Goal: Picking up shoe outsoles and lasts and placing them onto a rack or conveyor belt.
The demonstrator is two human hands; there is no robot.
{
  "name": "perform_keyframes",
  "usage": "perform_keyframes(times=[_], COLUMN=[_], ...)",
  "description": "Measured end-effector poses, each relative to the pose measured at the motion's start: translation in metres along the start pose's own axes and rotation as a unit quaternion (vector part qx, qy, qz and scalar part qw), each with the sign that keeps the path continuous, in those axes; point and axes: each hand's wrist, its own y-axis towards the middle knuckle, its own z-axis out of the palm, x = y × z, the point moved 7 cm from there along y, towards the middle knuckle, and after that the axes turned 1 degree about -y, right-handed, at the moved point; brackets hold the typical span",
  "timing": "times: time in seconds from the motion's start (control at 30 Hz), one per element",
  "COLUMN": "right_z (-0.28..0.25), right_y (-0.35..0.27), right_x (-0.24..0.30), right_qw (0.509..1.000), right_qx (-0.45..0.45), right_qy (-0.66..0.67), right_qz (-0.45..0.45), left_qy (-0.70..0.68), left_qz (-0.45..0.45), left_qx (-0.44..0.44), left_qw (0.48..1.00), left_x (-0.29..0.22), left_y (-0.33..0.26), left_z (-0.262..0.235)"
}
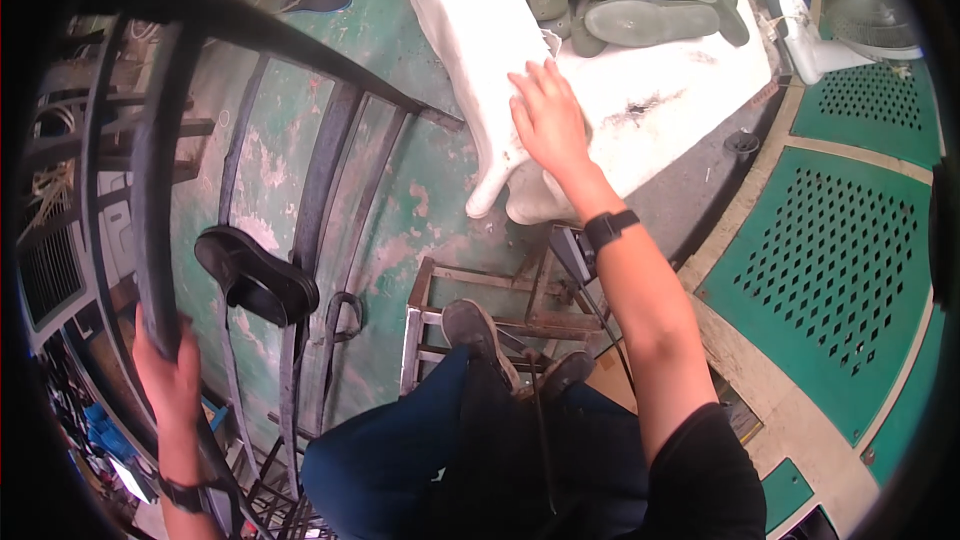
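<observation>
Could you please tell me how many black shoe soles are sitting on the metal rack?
1: a black sole lies on the dark metal rack, right of the left hand gripping a rack bar. Others may be hidden.

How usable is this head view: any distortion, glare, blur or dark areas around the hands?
Head view: strong fisheye bending, so the dark metal rack curves and the corners go black. Bright daylight nearly washes out the white sack under the right hand. The left hand, gripping a black bar, sits in dimmer light near the rim, slightly soft. Centre is sharp.
</observation>
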Motion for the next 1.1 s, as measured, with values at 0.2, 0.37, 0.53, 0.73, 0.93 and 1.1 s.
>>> perform_keyframes(times=[0.2,0.37,0.53,0.73,0.93,1.1], right_z=[-0.099,-0.217,-0.352,-0.583,-0.769,-0.856], right_y=[-0.084,-0.148,-0.198,-0.295,-0.518,-0.735], right_x=[0.052,0.128,0.209,0.285,0.321,0.286], right_qw=[0.971,0.947,0.949,0.957,0.962,0.806], right_qx=[0.157,0.16,0.296,0.182,0.04,-0.241], right_qy=[0.108,0.178,-0.02,-0.175,-0.101,0.034], right_qz=[0.146,0.216,0.105,0.146,0.249,0.54], left_qy=[0.041,0.112,0.066,0.15,-0.157,-0.267], left_qz=[0.054,0.074,0.214,0.382,0.412,0.259], left_qx=[-0.014,-0.019,-0.072,-0.265,-0.025,0.08], left_qw=[0.998,0.991,0.972,0.873,0.897,0.925], left_x=[-0.005,0.002,0.017,-0.012,-0.038,-0.039], left_y=[-0.003,-0.01,0.002,-0.049,-0.161,-0.226], left_z=[-0.005,-0.007,0.0,-0.02,-0.043,-0.051])
